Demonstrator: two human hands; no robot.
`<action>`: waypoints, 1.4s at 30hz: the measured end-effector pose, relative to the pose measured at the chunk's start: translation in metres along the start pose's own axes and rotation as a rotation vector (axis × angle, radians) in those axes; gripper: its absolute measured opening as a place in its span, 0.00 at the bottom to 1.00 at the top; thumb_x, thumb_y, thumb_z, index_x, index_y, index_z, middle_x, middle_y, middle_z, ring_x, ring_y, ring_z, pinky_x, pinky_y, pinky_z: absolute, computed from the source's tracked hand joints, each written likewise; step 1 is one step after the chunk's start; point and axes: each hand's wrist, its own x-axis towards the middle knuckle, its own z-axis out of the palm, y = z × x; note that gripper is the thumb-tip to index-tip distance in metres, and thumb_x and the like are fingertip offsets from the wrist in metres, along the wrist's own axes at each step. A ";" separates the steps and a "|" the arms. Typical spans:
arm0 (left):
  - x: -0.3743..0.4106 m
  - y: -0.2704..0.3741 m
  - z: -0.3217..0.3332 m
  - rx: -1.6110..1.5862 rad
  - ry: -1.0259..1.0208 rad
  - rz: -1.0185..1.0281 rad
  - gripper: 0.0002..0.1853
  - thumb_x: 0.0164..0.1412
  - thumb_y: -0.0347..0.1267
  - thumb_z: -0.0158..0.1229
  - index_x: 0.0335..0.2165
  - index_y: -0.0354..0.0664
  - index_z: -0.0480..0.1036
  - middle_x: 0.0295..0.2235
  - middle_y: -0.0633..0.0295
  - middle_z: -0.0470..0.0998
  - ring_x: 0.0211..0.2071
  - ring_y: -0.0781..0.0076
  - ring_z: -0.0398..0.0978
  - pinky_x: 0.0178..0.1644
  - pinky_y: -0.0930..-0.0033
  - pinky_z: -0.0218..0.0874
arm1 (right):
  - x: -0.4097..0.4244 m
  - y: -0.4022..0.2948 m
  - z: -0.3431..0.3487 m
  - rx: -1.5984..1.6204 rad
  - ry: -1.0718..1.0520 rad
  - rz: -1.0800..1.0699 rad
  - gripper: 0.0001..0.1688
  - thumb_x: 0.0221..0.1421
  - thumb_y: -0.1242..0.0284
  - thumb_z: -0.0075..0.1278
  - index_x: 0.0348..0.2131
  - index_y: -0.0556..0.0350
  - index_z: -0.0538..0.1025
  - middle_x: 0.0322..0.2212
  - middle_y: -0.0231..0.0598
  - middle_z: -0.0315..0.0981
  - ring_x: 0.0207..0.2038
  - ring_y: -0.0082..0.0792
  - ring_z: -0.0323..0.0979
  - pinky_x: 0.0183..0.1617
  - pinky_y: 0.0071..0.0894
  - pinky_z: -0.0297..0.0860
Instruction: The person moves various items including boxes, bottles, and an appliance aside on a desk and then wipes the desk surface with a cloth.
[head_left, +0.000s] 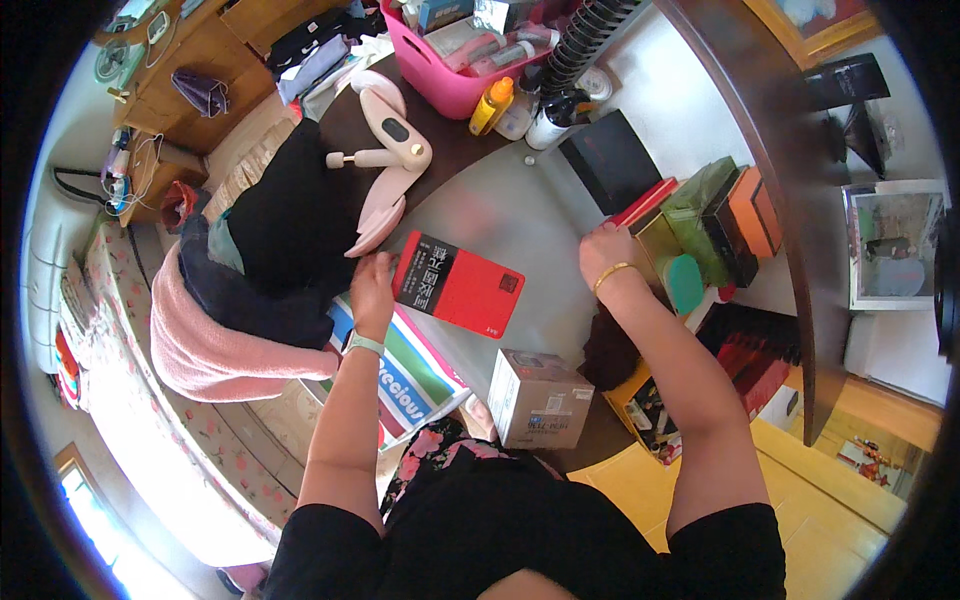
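Observation:
A flat red box (480, 292) with a black band and printed writing lies at an angle on the desk's translucent mat (536, 217). Close beside its left end is my left hand (373, 294), fingers partly hidden; whether it touches the box I cannot tell. My right hand (609, 253), wearing a gold bracelet, is curled at the near end of a thin red box (643, 204). That box leans among several boxes along the wall, between a black box (611, 161) and a gold box (660, 241). The right fingertips are hidden.
A pale pink folding device (394, 154) stands at the far left, near black cloth (281, 217). Behind are a pink basket (427, 79) and a yellow bottle (491, 105). A cardboard box (540, 401) sits near my body. A dark shelf (780, 150) overhangs the right side.

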 end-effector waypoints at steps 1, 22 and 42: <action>0.004 -0.013 0.004 -0.073 0.078 0.027 0.22 0.70 0.42 0.44 0.38 0.33 0.77 0.42 0.44 0.78 0.44 0.46 0.75 0.48 0.53 0.64 | 0.006 0.000 -0.015 0.022 -0.137 0.021 0.14 0.57 0.67 0.47 0.34 0.54 0.81 0.38 0.42 0.78 0.48 0.42 0.72 0.50 0.43 0.68; 0.017 -0.042 0.037 0.265 0.367 0.247 0.07 0.58 0.22 0.52 0.36 0.38 0.73 0.38 0.48 0.73 0.44 0.42 0.69 0.50 0.49 0.59 | 0.131 0.044 -0.013 0.514 -0.083 0.612 0.57 0.47 0.52 0.63 0.67 0.52 0.54 0.64 0.62 0.49 0.61 0.59 0.60 0.61 0.47 0.67; 0.016 -0.034 0.034 0.219 0.329 0.292 0.08 0.56 0.22 0.52 0.36 0.37 0.72 0.38 0.46 0.72 0.44 0.43 0.69 0.50 0.47 0.58 | 0.108 -0.070 -0.056 0.910 0.796 0.154 0.32 0.40 0.63 0.68 0.44 0.52 0.72 0.35 0.40 0.76 0.29 0.38 0.78 0.35 0.40 0.74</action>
